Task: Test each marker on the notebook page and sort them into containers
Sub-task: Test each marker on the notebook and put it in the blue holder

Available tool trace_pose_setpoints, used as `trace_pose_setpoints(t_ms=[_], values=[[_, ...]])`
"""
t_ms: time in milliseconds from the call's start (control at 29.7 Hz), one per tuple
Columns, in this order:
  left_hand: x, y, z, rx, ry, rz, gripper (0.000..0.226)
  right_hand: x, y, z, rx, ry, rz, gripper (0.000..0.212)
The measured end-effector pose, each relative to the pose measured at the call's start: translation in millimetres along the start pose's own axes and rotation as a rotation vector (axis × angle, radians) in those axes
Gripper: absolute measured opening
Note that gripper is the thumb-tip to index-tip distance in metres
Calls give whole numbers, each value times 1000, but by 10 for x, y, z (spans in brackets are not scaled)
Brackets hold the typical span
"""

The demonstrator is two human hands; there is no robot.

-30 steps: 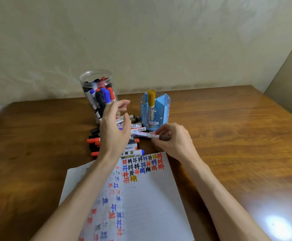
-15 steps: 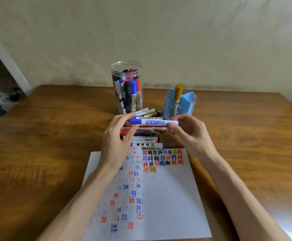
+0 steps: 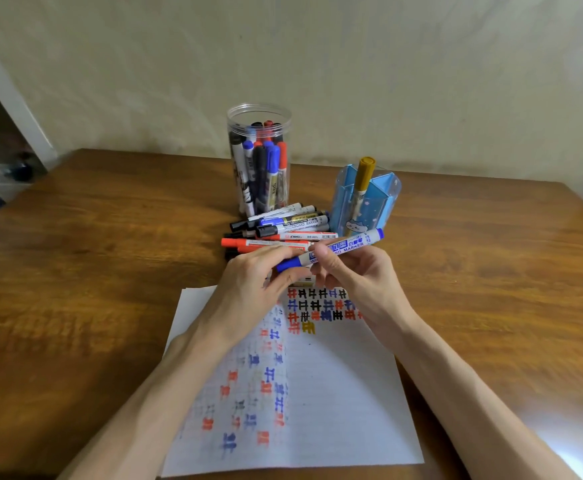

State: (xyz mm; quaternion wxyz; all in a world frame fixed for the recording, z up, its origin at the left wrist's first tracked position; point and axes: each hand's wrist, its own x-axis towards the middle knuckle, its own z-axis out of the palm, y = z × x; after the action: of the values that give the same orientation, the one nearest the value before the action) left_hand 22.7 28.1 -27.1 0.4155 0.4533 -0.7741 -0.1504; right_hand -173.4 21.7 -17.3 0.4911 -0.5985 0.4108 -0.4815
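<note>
The blue marker (image 3: 347, 244), lifted from the pile (image 3: 279, 227), tipped cap-end down over the page (image 3: 338, 393) as the left hand (image 3: 248, 289) and right hand (image 3: 359, 275) closed together on it.

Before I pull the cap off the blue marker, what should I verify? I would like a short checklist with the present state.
1. Both hands hold the blue marker: ok; left hand at the cap end, right hand on the barrel.
2. The cap is on: ok.
3. Blank space on the notebook page: ok, below the coloured marks.
4. Room in the blue holder: ok, one gold marker visible inside.
5. Room in the clear jar: cannot tell, many markers inside.
6. Ink works: cannot tell.
</note>
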Motion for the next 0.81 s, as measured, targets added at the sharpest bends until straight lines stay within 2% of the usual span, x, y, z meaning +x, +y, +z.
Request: trace_pose_setpoints(t_ms=[101,235,471,807], values=[[-2,5,-5,39,-20,-30,40,16,15,0,-39,15,-37,24],[16,59,-16,-103,-97,-157,24,13,21,-17,-42,28,-32,31],[48,89,-69,-200,-203,-202,21,27,25,-43,-42,-2,-26,31],[60,123,-163,-489,-357,-324,24,0,-24,-94,-66,-91,-95,19]])
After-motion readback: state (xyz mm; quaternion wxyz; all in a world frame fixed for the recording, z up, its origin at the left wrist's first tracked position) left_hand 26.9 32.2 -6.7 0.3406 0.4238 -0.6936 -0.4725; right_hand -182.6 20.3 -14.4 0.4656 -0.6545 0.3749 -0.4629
